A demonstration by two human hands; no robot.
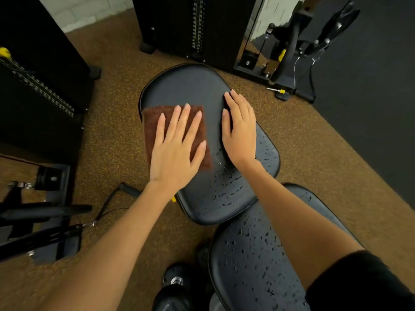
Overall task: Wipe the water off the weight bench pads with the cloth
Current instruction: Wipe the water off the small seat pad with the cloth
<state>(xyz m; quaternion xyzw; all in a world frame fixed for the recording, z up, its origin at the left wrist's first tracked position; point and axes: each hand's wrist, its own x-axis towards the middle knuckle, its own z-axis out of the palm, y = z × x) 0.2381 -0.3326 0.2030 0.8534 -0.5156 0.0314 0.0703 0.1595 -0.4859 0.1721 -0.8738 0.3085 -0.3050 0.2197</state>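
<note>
Head view showed your left hand (177,151) pressed flat, fingers straight and spread, on the brown cloth (157,126) lying on the left part of the far pad (190,86). Your right hand (240,131) rested flat on that pad's right edge, gripping nothing. Droplets (226,191) covered the pad's near half and the near pad (251,254). You did well to keep the palm down; dragging the cloth toward you in overlapping strokes looked best
</note>
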